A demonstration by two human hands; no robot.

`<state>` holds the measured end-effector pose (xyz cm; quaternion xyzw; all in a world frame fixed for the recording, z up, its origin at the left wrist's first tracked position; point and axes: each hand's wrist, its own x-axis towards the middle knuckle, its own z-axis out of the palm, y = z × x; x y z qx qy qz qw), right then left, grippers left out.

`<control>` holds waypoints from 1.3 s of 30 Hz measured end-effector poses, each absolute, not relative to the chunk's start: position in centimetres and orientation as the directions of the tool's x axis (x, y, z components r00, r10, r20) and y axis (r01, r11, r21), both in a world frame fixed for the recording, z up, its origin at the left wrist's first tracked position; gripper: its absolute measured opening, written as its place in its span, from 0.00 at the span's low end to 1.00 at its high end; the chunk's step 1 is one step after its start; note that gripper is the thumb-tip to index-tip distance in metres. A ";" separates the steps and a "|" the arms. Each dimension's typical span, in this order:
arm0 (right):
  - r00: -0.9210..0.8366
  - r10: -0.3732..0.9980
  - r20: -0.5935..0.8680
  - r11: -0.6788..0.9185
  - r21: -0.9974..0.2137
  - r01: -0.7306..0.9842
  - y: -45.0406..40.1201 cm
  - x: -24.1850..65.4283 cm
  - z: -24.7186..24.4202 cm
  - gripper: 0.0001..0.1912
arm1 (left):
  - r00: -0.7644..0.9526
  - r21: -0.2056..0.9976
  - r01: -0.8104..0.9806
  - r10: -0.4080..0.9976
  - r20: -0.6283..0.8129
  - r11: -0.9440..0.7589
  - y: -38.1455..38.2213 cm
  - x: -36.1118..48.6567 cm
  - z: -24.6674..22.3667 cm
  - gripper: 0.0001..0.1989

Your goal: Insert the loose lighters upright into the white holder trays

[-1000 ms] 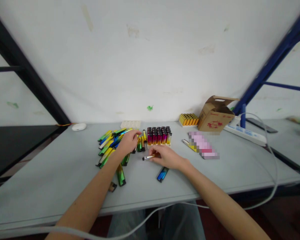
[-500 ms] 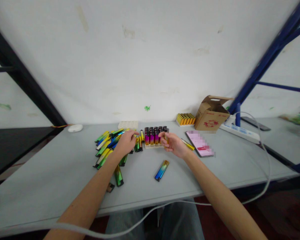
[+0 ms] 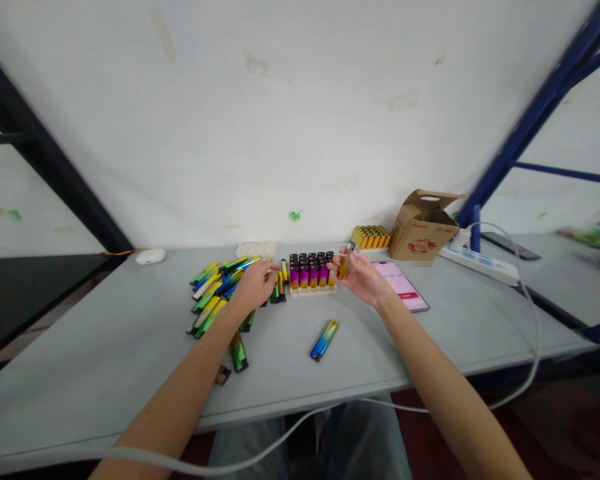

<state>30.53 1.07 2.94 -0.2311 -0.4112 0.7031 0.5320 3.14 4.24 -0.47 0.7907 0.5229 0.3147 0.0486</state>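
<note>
Right hand (image 3: 364,280): fingers pinch a tilted, shiny gold lighter (image 3: 343,268), just beside the pale tray (image 3: 313,292) of upright purple-and-gold lighters (image 3: 309,275); handling it looks like the current step.
Left hand (image 3: 253,287): at the multicoloured lighter pile (image 3: 211,293); grip hidden, cannot tell.
Move judgement: any placement needs the lighter upright.
Table (image 3: 380,350): grey; blue-and-yellow lighter (image 3: 324,340) lies nearer the wearer.
Room: marked white wall (image 3: 300,133), blue metal frame (image 3: 530,120).
</note>
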 end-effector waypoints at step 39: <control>-0.299 0.949 -0.098 -0.220 -0.886 -0.407 2.7 31.1 1.8 0.23 | 0.387 0.175 0.892 0.905 0.178 -0.416 2.8 4.2 -1.7 0.36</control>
